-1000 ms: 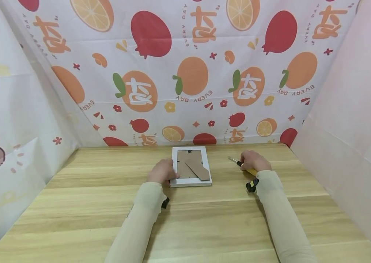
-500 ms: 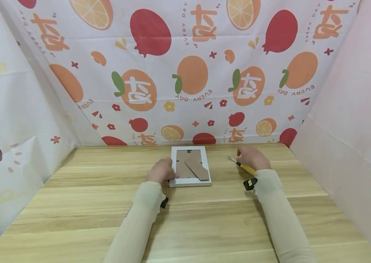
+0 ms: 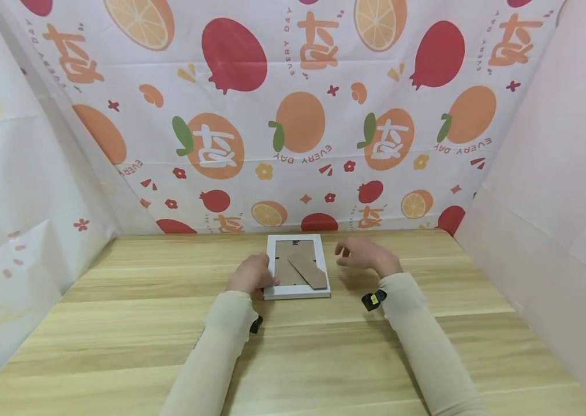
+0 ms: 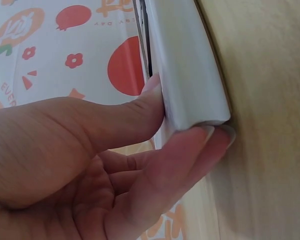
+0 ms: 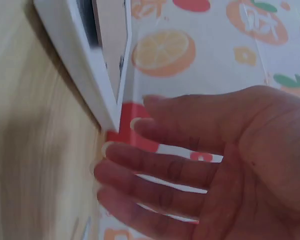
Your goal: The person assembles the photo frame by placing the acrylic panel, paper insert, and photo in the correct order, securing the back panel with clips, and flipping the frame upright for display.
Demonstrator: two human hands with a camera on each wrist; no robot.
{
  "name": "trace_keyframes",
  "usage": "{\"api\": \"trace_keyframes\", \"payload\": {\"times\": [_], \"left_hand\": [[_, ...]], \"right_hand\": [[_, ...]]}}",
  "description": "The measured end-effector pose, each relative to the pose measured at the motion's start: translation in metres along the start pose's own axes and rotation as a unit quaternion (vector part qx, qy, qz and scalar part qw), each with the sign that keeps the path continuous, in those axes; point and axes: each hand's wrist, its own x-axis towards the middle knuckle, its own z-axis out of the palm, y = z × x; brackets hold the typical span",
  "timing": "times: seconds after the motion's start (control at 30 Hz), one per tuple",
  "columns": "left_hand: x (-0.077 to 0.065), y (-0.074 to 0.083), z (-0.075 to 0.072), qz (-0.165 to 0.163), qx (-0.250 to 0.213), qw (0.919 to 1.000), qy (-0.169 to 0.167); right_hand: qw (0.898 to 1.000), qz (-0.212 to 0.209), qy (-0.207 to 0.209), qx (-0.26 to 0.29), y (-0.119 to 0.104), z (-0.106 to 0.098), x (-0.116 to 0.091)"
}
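Note:
A white picture frame [image 3: 271,254] lies face down on the wooden table, showing its brown cardboard back [image 3: 285,271] and slanted stand flap [image 3: 309,274]. At its near left corner, my left hand [image 3: 249,275] pinches the white edge. In the left wrist view the thumb presses one side of the frame corner [image 4: 190,65], and fingertips touch its end. My right hand [image 3: 368,256] hovers just right of the frame, its fingers relaxed and spread, holding nothing. A thin metal shaft [image 5: 85,229] shows low in the right wrist view; the rest of that tool is hidden.
The wooden table [image 3: 293,358] stretches toward me and to both sides. A fruit-printed cloth [image 3: 300,173] hangs along the back edge, and pale cloths [image 3: 547,219] close off the sides. Each wrist wears a small black camera [image 3: 374,300].
My right hand has let go of the yellow-handled screwdriver and moved left toward the frame, covering the tool in the head view. The left hand keeps its pinch.

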Motion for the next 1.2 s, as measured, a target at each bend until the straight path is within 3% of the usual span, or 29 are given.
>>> {"api": "trace_keyframes", "payload": {"times": [0.2,0.63,1.0,1.2], "left_hand": [[0.000,-0.001,0.002,0.005,0.015,0.9999,0.002],[-0.006,0.001,-0.002,0.018,0.031,0.9992,-0.016],[-0.012,0.006,-0.015,0.026,-0.012,0.9994,-0.019],[-0.017,0.011,-0.022,0.037,-0.080,0.9960,-0.014]], "right_hand": [[0.998,-0.041,-0.029,0.037,-0.016,0.015,0.007],[0.998,-0.041,-0.053,0.021,-0.029,0.026,0.014],[0.998,-0.030,-0.051,0.022,-0.029,0.025,0.014],[0.997,-0.031,-0.060,0.032,-0.027,0.023,0.012]]}}
